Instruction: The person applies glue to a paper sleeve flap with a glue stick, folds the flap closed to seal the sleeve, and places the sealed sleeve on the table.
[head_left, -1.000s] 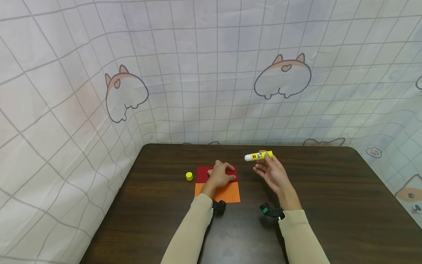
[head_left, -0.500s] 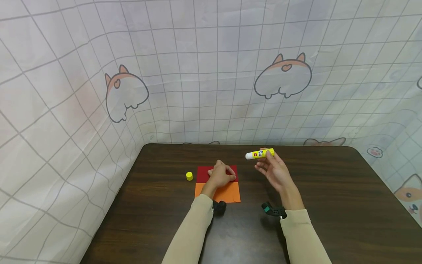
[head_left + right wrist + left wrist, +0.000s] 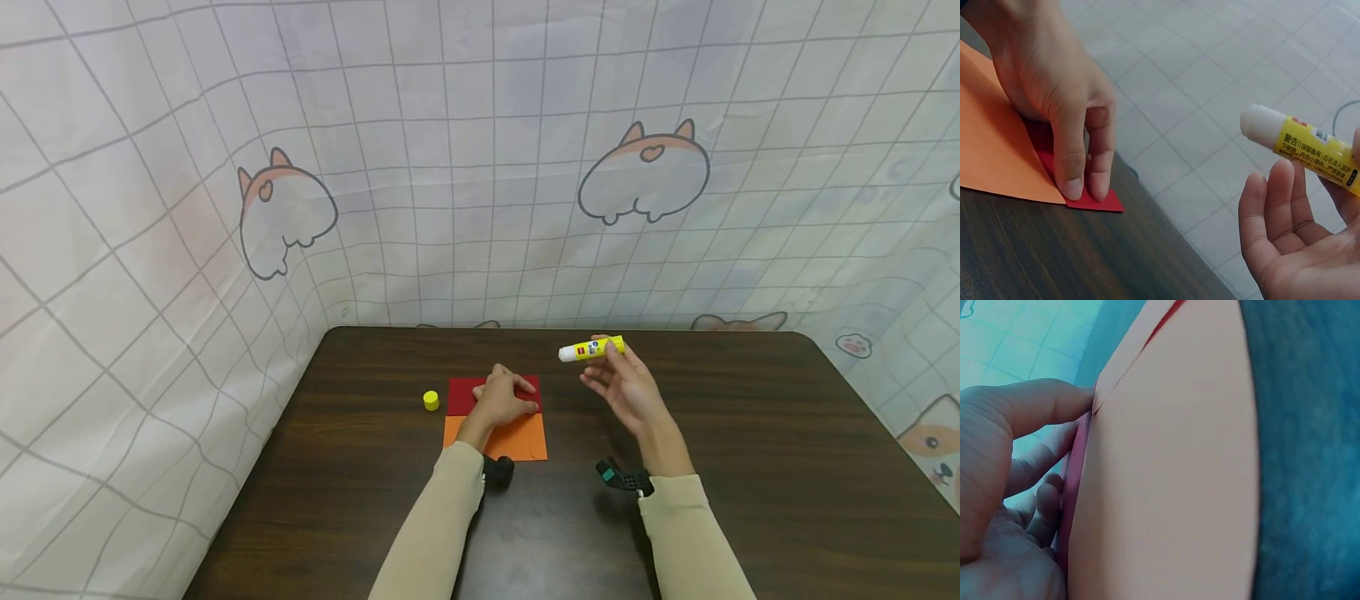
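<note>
My right hand holds a yellow glue stick above the table, its white end uncapped and pointing left. In the right wrist view the thumb side grips the yellow barrel of the glue stick, while the other fingers stand half bent below it. My left hand presses down on a red sheet of paper with its thumb and fingertips. Along the near edge of the red sheet lies an orange sheet of paper, overlapping it. The left thumb touches the edge where both sheets meet.
A small yellow cap stands on the dark wooden table, left of the sheets. A white gridded curtain with cartoon animals hangs behind the table and on both sides. Black straps sit on both wrists.
My right hand has risen slightly to the right with the glue stick, then held almost still. The left hand has barely moved on the papers.
</note>
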Demonstrator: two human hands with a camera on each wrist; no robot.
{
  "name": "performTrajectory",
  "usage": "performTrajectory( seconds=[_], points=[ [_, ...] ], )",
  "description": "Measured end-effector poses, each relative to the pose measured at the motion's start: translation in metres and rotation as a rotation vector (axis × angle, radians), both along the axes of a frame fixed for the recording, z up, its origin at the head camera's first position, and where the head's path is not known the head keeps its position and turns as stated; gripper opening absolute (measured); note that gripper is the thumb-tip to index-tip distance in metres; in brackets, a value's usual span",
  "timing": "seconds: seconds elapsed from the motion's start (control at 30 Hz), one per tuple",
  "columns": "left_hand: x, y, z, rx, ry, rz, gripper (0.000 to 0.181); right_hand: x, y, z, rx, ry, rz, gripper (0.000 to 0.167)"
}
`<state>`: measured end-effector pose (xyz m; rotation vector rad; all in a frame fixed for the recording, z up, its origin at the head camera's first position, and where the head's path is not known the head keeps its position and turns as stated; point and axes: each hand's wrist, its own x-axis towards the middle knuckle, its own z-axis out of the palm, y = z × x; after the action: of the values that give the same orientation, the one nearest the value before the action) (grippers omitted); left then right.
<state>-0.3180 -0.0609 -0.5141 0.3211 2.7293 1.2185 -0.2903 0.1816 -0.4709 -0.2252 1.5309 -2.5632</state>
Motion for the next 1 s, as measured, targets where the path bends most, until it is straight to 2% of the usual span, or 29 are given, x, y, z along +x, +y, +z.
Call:
performTrajectory(
  seconds=[0.33,0.47,1.0],
  points=[
    [-0.0036,0.0001,-0.0027,-0.028,0.005,-0.006,0.036,-0.0015,0.0008,-0.0008,-0.011,0.001,0.003,0.04],
    [-0.0045,-0.0007,-0.0036,-0.023,0.002,-0.008,0.042,-0.0017,0.0011,-0.0011,-0.008,0.0,0.006,0.044],
    [-0.0048,-0.0009,-0.0027,-0.025,-0.008,-0.007,0.049,-0.0011,0.0019,0.0004,0.014,0.007,0.008,0.045]
  ],
)
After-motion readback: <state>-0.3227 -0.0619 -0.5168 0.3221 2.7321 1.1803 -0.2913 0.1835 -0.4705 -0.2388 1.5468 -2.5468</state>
